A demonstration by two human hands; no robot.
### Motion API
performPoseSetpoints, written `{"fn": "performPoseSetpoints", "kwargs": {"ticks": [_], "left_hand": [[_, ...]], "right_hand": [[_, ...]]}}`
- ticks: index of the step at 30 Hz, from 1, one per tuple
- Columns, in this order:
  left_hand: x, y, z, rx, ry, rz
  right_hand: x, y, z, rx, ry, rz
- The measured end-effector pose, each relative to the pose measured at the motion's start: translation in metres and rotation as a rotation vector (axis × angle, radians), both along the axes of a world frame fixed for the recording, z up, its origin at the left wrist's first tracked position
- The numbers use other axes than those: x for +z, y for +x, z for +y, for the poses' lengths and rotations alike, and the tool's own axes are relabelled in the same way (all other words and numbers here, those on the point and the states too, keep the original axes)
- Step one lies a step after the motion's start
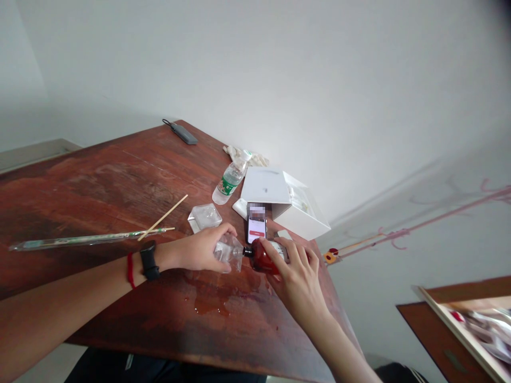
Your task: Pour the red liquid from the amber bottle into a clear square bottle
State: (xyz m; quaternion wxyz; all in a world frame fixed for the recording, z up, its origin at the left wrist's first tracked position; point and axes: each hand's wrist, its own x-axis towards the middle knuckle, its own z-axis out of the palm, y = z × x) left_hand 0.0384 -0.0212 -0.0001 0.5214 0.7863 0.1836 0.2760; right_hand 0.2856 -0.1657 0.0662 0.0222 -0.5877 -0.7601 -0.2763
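My left hand [203,247], with a black watch and red cord on its wrist, grips a small clear plastic bottle [229,253] lying on its side. My right hand [295,271] holds a tilted amber bottle [261,258] with a white label. Its black neck [248,252] meets the clear bottle's mouth, nearly or just touching. A phone [256,227] with a lit screen lies just behind the amber bottle. Brown liquid [211,304] is spilled on the wooden table [99,181] below my hands.
Behind my hands stand an open white box [287,198] and a water bottle [230,182] lying on crumpled white cloth [245,156]. A clear square container [205,217], a wooden stick [163,217] and a long clear tube [91,240] lie left. A wall borders the table's far side.
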Motion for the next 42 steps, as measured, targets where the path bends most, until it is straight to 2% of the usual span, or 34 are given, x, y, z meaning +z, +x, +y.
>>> {"fn": "performPoseSetpoints", "kwargs": {"ticks": [11,42], "left_hand": [[-0.001,-0.0006,0.0009,-0.013,-0.051,0.021],[-0.003,-0.0012,0.0043,-0.019,-0.013,0.021]], "right_hand": [[0.0022,-0.001,0.0022,0.021,0.01,-0.009],[0.0062,-0.0058,0.0025,0.019,0.012,-0.03]]}}
